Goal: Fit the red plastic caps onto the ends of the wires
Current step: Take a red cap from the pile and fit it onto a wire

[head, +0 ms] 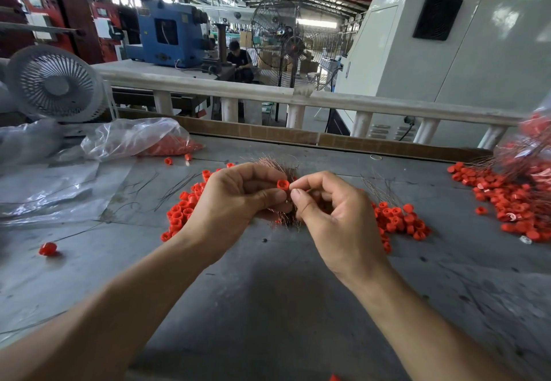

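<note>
A red cap (283,184) sits pinched between the thumb and forefinger of the left hand (238,198), its open end turned toward the right hand (331,210). That hand's thumb and forefinger are pressed narrowly together just beside the cap; whatever thin wire end they pinch is too fine to make out. A bundle of copper wires (278,166) fans out behind and below both sets of fingers, held in the left palm. Loose red caps (182,213) lie on the grey surface (268,291) under and left of the left fingers, more caps (399,219) right of the right fingers, and a larger heap (512,201) far right. A clear plastic bag (134,139) of caps lies beyond, to the left. No writing is readable.
</note>
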A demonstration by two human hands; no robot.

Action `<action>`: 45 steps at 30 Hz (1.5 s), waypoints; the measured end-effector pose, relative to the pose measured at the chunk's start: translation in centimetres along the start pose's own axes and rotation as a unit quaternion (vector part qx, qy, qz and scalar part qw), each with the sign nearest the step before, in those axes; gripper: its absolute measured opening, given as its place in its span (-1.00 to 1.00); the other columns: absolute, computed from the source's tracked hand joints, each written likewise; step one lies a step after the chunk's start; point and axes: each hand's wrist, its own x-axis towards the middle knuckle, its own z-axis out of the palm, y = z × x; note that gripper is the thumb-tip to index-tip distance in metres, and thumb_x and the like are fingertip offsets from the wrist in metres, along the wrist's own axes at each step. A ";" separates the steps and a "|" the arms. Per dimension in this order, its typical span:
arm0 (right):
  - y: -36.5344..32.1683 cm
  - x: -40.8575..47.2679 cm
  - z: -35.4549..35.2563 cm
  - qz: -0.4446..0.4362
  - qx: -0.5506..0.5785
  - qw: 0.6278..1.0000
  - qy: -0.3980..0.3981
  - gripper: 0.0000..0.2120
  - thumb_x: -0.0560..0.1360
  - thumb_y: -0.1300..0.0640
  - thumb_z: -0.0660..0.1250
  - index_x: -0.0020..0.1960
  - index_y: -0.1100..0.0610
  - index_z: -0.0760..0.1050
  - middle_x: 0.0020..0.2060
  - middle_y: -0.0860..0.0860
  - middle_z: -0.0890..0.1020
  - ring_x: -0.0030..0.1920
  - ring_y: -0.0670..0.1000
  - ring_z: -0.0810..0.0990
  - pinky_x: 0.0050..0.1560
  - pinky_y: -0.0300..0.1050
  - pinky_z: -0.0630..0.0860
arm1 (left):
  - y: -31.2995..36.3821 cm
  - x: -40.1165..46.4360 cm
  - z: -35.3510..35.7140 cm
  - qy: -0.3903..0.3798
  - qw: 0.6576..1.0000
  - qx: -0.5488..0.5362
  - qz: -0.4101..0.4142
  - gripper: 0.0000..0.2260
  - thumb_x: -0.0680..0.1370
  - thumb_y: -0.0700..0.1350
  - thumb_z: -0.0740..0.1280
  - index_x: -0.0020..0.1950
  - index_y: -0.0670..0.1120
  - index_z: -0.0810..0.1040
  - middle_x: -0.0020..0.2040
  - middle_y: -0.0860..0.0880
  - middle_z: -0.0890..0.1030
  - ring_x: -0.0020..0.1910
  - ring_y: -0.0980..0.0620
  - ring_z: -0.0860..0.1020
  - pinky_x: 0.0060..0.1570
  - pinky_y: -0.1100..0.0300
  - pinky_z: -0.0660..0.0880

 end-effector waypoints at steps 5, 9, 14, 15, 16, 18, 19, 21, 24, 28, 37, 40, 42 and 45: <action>0.1 0.0 0.1 0.005 -0.007 1.000 0.004 -0.87 0.56 0.21 0.43 -0.07 -0.01 0.64 -0.25 -0.07 0.68 -0.23 -0.08 0.65 -0.21 -0.24 0.57 | -0.2 0.1 -0.1 -0.015 1.000 -0.001 0.006 -0.78 0.44 -0.28 0.46 0.09 -0.19 0.64 -0.14 -0.16 0.74 -0.20 -0.02 0.73 -0.21 0.26 0.62; 0.3 0.1 0.0 0.014 -0.007 1.000 0.008 -0.90 0.57 0.18 0.43 -0.07 -0.01 0.64 -0.27 -0.06 0.68 -0.22 -0.04 0.65 -0.17 -0.11 0.60 | -0.4 0.1 -0.2 -0.042 0.999 -0.010 0.012 -0.81 0.50 -0.25 0.42 0.05 -0.04 0.72 -0.07 -0.17 0.75 -0.10 -0.06 0.74 -0.11 0.18 0.66; 0.1 0.0 0.0 0.005 0.004 1.000 0.011 -0.90 0.57 0.16 0.42 -0.06 -0.03 0.64 -0.29 -0.07 0.66 -0.25 -0.06 0.63 -0.21 -0.24 0.56 | -0.4 0.1 -0.4 -0.048 0.999 0.015 0.022 -0.76 0.58 -0.36 0.34 0.15 -0.10 0.67 -0.06 -0.14 0.75 -0.07 -0.04 0.74 -0.10 0.20 0.65; 0.1 0.0 0.1 0.003 0.011 1.000 0.013 -0.90 0.57 0.14 0.41 -0.07 -0.04 0.63 -0.30 -0.07 0.65 -0.27 -0.07 0.63 -0.23 -0.26 0.55 | -0.4 0.1 -0.4 -0.048 0.998 0.019 0.022 -0.76 0.59 -0.37 0.32 0.16 -0.11 0.66 -0.06 -0.13 0.75 -0.08 -0.03 0.74 -0.11 0.22 0.64; 0.0 0.0 0.1 0.002 0.017 1.000 0.015 -0.91 0.56 0.13 0.40 -0.08 -0.05 0.62 -0.31 -0.07 0.65 -0.28 -0.07 0.62 -0.23 -0.26 0.55 | -0.4 0.1 -0.4 -0.049 0.998 0.021 0.020 -0.75 0.60 -0.37 0.31 0.17 -0.12 0.65 -0.07 -0.12 0.75 -0.09 -0.01 0.74 -0.13 0.24 0.63; 0.0 -0.1 0.1 0.000 0.020 1.000 0.015 -0.90 0.56 0.13 0.40 -0.08 -0.06 0.62 -0.30 -0.08 0.65 -0.27 -0.07 0.62 -0.23 -0.26 0.55 | -0.4 0.1 -0.4 -0.059 0.998 0.029 0.021 -0.74 0.62 -0.38 0.29 0.19 -0.13 0.65 -0.07 -0.11 0.75 -0.09 -0.01 0.73 -0.15 0.25 0.62; 0.1 -0.1 0.1 0.000 0.019 1.000 0.013 -0.89 0.57 0.14 0.40 -0.07 -0.05 0.62 -0.29 -0.09 0.65 -0.26 -0.08 0.63 -0.21 -0.27 0.55 | -0.4 0.0 -0.3 -0.067 0.997 0.036 0.022 -0.74 0.63 -0.38 0.28 0.21 -0.14 0.65 -0.05 -0.12 0.75 -0.07 -0.02 0.73 -0.14 0.23 0.63; 0.2 -0.1 0.1 0.003 0.021 1.000 0.011 -0.87 0.58 0.18 0.41 -0.06 -0.04 0.62 -0.28 -0.10 0.66 -0.25 -0.09 0.64 -0.19 -0.29 0.55 | -0.5 0.0 -0.3 -0.080 0.995 0.052 0.025 -0.72 0.64 -0.38 0.26 0.24 -0.15 0.64 -0.02 -0.15 0.74 -0.04 -0.05 0.72 -0.10 0.15 0.65; 0.2 0.0 0.0 0.004 0.022 1.000 0.012 -0.86 0.58 0.20 0.41 -0.06 -0.03 0.62 -0.28 -0.10 0.66 -0.26 -0.10 0.63 -0.20 -0.31 0.54 | -0.6 0.0 -0.5 -0.080 0.994 0.075 0.031 -0.69 0.65 -0.37 0.25 0.26 -0.11 0.65 -0.01 -0.17 0.72 -0.06 -0.08 0.70 -0.10 0.13 0.64; 0.2 -0.1 0.0 -0.001 0.014 1.000 0.011 -0.87 0.58 0.19 0.42 -0.05 -0.03 0.63 -0.27 -0.09 0.66 -0.24 -0.07 0.64 -0.20 -0.32 0.53 | -0.7 -0.1 -0.5 -0.070 0.994 0.071 0.038 -0.70 0.65 -0.36 0.26 0.24 -0.09 0.65 -0.08 -0.14 0.72 -0.13 -0.05 0.68 -0.18 0.19 0.60; 0.5 0.0 0.1 0.013 0.002 1.000 0.021 -0.88 0.58 0.19 0.42 -0.05 -0.02 0.63 -0.25 -0.08 0.68 -0.21 -0.04 0.67 -0.17 -0.17 0.61 | -0.6 -0.1 -0.2 -0.054 0.998 0.015 0.025 -0.84 0.61 -0.31 0.31 0.15 -0.18 0.63 -0.12 -0.14 0.74 -0.17 -0.04 0.73 -0.25 0.29 0.59; 0.5 0.0 0.1 0.020 0.001 1.000 0.024 -0.89 0.58 0.18 0.42 -0.05 -0.02 0.63 -0.24 -0.08 0.69 -0.19 -0.05 0.68 -0.15 -0.13 0.63 | -0.5 -0.1 -0.1 -0.056 0.998 0.011 0.027 -0.80 0.59 -0.33 0.34 0.18 -0.18 0.63 -0.12 -0.14 0.75 -0.18 0.00 0.73 -0.24 0.33 0.58; 0.5 0.0 0.2 0.020 0.004 1.000 0.024 -0.88 0.58 0.19 0.42 -0.04 -0.02 0.64 -0.24 -0.09 0.69 -0.19 -0.06 0.68 -0.15 -0.14 0.63 | -0.5 -0.1 -0.2 -0.052 0.998 0.012 0.030 -0.79 0.58 -0.35 0.35 0.18 -0.18 0.63 -0.12 -0.14 0.75 -0.18 0.00 0.73 -0.22 0.33 0.59; 0.4 0.0 0.2 0.019 0.007 1.000 0.022 -0.89 0.58 0.20 0.43 -0.04 0.00 0.64 -0.25 -0.07 0.69 -0.20 -0.04 0.68 -0.15 -0.11 0.63 | -0.5 0.0 -0.2 -0.041 0.999 0.018 0.028 -0.80 0.58 -0.34 0.35 0.15 -0.15 0.65 -0.13 -0.15 0.74 -0.19 -0.01 0.72 -0.23 0.31 0.59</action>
